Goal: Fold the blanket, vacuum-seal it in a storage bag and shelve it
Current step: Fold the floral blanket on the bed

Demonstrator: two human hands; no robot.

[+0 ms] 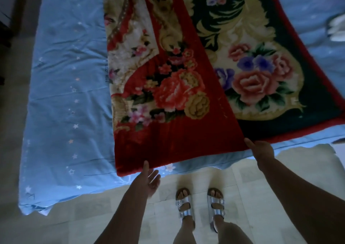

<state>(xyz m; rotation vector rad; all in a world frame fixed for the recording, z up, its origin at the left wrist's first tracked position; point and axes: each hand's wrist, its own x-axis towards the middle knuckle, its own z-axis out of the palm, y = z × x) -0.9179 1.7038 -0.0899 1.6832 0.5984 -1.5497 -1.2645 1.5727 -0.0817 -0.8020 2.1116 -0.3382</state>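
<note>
1. The blanket (168, 94) lies spread on the bed (65, 94); its red floral side is folded over on the left and covers part of the dark green floral side on the right; the free edge of the red layer runs diagonally down to its near right corner.
2. The blanket's near hem lies along the foot of the bed, just in front of the person; a light blue sheet (56, 141) with small stars shows on either side of it.
3. The left hand (150, 178) is at the near hem of the red layer, toward its left corner; its fingers (156, 174) are released and loosely spread, grasping nothing; the thumb tip touches the hem.
4. The right hand (261, 151) pinches the near right corner of the red layer; the thumb lies on top, the fingers curl beneath, mostly hidden.
5. The person stands on a pale tiled floor (112, 215) in silver two-strap sandals (183, 204), toes toward the bed.
</note>
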